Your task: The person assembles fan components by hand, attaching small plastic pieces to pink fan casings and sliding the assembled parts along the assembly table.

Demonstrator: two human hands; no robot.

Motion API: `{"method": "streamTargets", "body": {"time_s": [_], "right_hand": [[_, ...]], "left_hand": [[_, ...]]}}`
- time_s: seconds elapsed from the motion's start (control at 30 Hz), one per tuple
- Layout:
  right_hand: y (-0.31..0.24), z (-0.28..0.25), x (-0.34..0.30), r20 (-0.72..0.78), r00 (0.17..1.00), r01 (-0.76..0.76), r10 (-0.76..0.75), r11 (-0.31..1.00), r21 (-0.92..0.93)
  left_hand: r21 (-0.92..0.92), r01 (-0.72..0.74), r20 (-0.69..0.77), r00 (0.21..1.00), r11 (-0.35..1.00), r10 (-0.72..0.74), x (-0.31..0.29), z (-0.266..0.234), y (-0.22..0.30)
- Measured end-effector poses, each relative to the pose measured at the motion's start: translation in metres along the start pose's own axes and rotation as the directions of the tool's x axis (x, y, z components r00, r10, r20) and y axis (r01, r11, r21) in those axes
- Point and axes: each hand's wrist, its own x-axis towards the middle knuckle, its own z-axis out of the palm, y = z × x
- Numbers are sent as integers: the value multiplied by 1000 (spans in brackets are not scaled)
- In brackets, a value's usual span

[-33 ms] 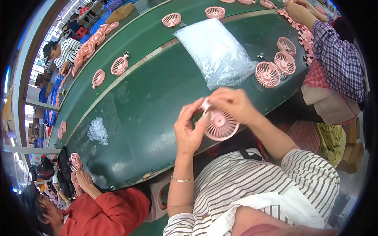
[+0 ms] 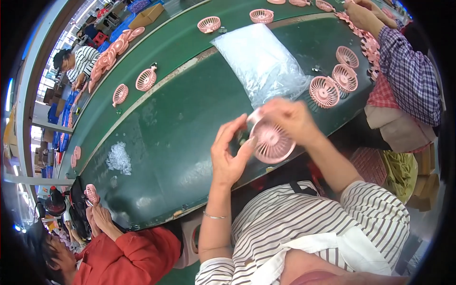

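A round pink slatted fan housing (image 2: 274,141) is held up in front of me, above the table's near edge. My left hand (image 2: 229,154) is closed on its left side, with the thumb at the rim and the fingers by the light-coloured neck. Something small and dark green shows between that thumb and the fingers; I cannot make out what it is. My right hand (image 2: 292,121) grips the top of the housing, its fingers smeared by motion. Just beyond my hands lies a large clear plastic bag (image 2: 260,59) with whitish contents.
Several pink housings (image 2: 324,91) lie at right, others (image 2: 146,79) along the far green belt. A pile of small clear pieces (image 2: 118,158) sits at left on the green table (image 2: 185,128). Co-workers sit at left, in a red sleeve (image 2: 147,251), and at right, in a checked sleeve (image 2: 408,71).
The fan housing has shifted slightly right and up and has tilted in my hands. My right hand has moved a little with it; my left hand stays almost in place.
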Motion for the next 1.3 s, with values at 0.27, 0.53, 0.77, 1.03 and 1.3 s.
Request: {"method": "streamTargets", "body": {"time_s": [0.27, 0.53, 0.77, 1.03, 1.3], "right_hand": [[57, -214, 103, -745, 666, -52, -50, 992, -113], [74, -225, 113, -695, 661, -316, -283, 735, -600], [-1, -81, 29, 188, 982, 119, -8, 799, -589], [40, -40, 7, -56, 998, -22, -41, 566, -824], [53, -43, 12, -10, 978, 102, -207, 525, -845]], "left_hand": [[862, 131, -250, 950, 490, 185, 119, -134, -113], [924, 379, -380, 925, -46, -24, 202, -190, -165], [963, 220, -178, 953, -156, 245, 197, -188, -127], [941, 115, -137, 989, 317, 47, 17, -74, -11], [634, 233, -423, 903, 738, 78, -37, -64, 4]]}}
